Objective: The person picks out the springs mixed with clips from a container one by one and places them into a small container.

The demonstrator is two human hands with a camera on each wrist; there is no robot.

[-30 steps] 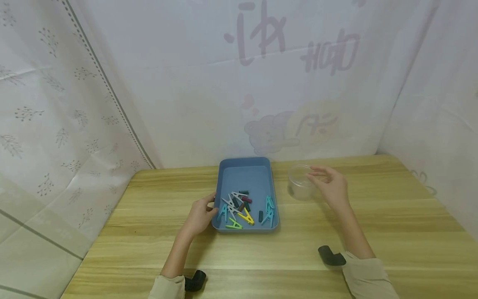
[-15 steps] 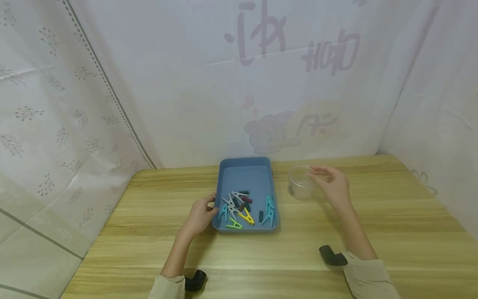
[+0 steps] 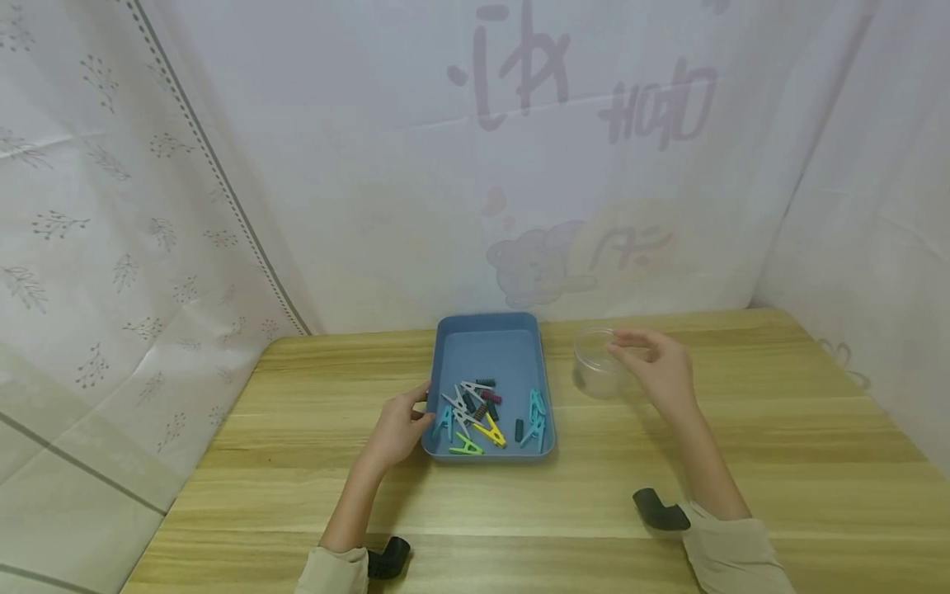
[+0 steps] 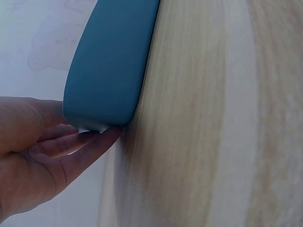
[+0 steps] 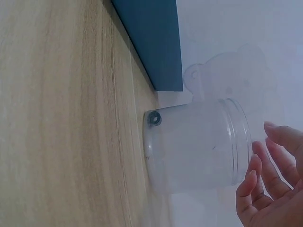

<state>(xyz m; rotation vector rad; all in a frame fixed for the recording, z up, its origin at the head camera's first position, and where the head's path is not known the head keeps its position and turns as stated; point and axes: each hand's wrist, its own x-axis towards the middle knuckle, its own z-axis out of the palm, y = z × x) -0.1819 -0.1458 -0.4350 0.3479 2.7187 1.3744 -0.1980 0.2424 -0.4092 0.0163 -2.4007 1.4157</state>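
The tray (image 3: pixel 486 355) is lying just right of my left hand (image 3: pixel 396 429), long axis running away from me; the jar (image 5: pixel 194 146) is standing mouth-up left of my right hand (image 3: pixel 662 375). My left hand is touching the tray's side, thumb and fingers apart; my right one is hanging loosely parted at the rim. Below, a wooden table (image 3: pixel 519 511) is reaching toward a white curtain (image 3: pixel 371 206).

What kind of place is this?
Maybe a little work corner indoors: there's a wooden table, printed cloth hung on three sides, and a tray of clips.
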